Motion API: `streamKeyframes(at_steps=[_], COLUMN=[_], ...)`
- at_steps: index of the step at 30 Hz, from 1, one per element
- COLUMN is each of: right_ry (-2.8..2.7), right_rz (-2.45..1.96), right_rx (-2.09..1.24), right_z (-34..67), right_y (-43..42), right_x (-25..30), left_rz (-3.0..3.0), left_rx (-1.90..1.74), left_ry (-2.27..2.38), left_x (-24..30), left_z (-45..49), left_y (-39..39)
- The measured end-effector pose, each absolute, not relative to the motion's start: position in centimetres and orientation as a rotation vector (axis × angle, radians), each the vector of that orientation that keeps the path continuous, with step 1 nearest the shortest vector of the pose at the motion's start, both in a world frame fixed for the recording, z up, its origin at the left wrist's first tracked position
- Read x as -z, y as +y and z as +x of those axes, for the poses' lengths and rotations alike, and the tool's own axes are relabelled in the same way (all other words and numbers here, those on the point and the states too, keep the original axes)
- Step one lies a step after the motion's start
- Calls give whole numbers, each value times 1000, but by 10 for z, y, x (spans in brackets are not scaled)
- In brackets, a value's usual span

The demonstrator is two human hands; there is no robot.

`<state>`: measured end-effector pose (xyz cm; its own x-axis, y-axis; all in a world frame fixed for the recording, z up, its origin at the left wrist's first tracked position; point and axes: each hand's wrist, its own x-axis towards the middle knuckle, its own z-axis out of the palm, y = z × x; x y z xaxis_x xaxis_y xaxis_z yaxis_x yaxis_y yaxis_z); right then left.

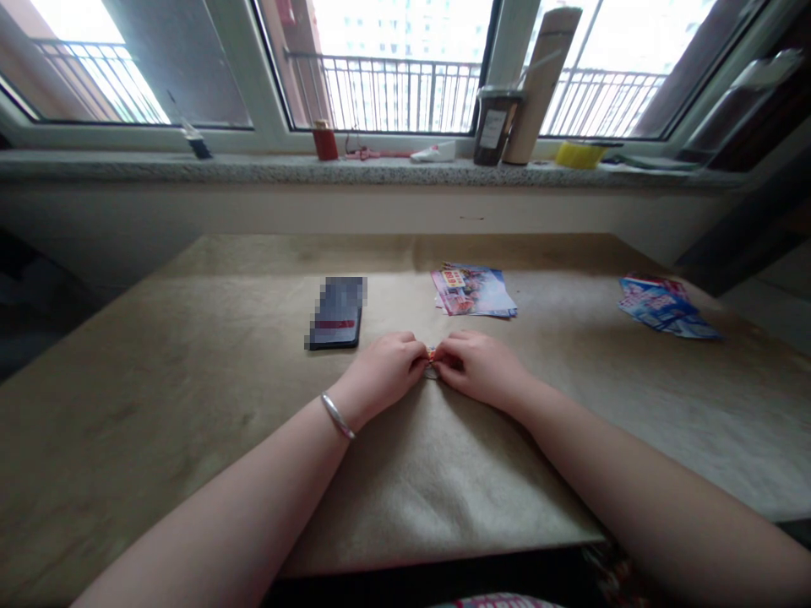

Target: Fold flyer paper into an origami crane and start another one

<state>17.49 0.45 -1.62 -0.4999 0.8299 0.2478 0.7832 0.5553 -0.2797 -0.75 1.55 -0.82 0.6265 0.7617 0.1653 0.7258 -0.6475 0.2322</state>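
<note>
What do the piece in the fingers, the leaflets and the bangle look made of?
Piece: possibly paper, going by white and orange patches; mostly hidden by the fingers, finish unclear.
Leaflets: likely coated paper; thin, overlapping sheets with colour print.
Bangle: probably polished metal; silvery with bright highlights.

A dark phone [338, 309] is seen lying flat on a tan tabletop [127, 405] below white-framed windows [264, 93]. Along the speckled stone sill [253, 171], a small red container [325, 142], a dark lidded canister [495, 127] with a pale label, a tall tan cylinder [543, 84] and a yellow object [579, 154] are lined up. Outside, a metal railing [405, 93] is backed by a building [405, 34] washed out by daylight.
</note>
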Motion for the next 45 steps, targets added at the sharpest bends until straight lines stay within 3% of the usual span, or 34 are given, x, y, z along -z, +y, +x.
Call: streamKeyframes(at_steps=[21,45], right_ry=[-2446,-2444], right_rz=[-1443,-1477], right_rx=[-194,-200], right_z=[179,175], right_y=[15,19], right_x=[22,24], left_rz=[2399,2474], left_rx=[-424,-366], left_ry=[1322,1361], left_x=[5,11], left_z=[-8,-10], left_y=[17,19])
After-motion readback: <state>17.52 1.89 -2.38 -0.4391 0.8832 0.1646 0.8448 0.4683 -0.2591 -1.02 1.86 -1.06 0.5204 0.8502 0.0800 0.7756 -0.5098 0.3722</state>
